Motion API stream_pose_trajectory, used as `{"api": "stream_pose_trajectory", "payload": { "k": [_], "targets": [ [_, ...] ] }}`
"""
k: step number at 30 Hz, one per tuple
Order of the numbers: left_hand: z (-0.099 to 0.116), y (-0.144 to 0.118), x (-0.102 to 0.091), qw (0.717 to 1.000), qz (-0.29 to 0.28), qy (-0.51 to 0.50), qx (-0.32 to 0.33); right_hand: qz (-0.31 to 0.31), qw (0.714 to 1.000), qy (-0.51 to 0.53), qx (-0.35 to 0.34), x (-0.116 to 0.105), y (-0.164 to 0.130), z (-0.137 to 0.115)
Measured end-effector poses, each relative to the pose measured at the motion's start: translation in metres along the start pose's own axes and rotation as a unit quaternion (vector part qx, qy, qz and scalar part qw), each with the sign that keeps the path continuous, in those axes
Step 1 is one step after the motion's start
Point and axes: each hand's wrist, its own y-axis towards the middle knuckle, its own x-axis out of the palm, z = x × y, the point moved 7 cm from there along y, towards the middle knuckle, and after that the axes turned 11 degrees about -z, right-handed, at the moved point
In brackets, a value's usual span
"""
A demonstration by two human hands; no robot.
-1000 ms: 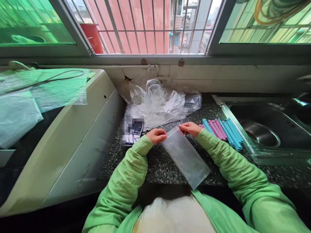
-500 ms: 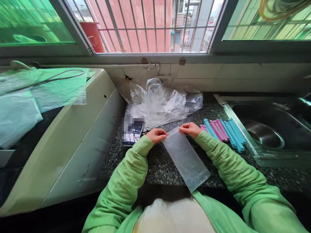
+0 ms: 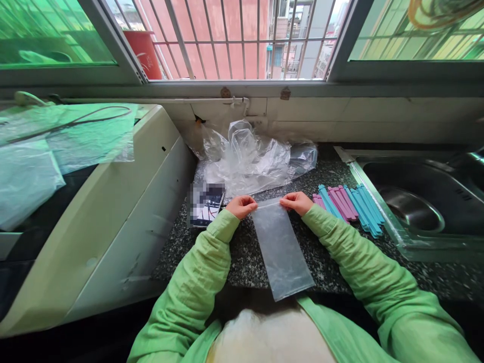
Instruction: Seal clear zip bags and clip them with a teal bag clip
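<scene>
A clear plastic bag (image 3: pixel 282 247) lies flat on the speckled counter (image 3: pixel 242 257), its near end at the counter's edge. Left hand (image 3: pixel 241 205) and right hand (image 3: pixel 297 201) each pinch a far corner — fingers closed on the bag. Farther right lie pink and blue clips (image 3: pixel 350 204); beyond — crumpled plastic (image 3: pixel 249 159).

This is a home kitchen in a city flat. A speckled dark granite table (image 3: pixel 245 252) runs under a sliding window (image 3: pixel 242 40) fitted with metal bars, and other apartment blocks show beyond it. A stainless steel sink (image 3: pixel 412 201) is set into the table on the right, and a white appliance (image 3: pixel 109 212) draped with plastic sheeting stands on the left. Crumpled clear plastic bags (image 3: pixel 249 159) and a row of pink and blue sealing clips (image 3: pixel 350 204) lie on the stone, as household clutter does.
</scene>
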Motion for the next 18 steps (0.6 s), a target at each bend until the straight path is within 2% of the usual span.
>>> {"api": "stream_pose_trajectory", "payload": {
  "k": [6,15,18],
  "targets": [
    [-0.0006,0.0004,-0.0039,1.0,0.024,-0.007,0.007,0.022,0.999,0.018,-0.02,0.0013,-0.0035,-0.0047],
    [-0.007,0.004,-0.0024,0.999,0.009,-0.037,0.015,0.096,0.993,0.023,-0.069,-0.0073,-0.0085,-0.0004],
    [-0.0071,0.0041,-0.0037,0.999,0.02,-0.039,0.018,0.088,0.994,0.016,-0.067,-0.0078,-0.0095,0.0011]
  ]
}}
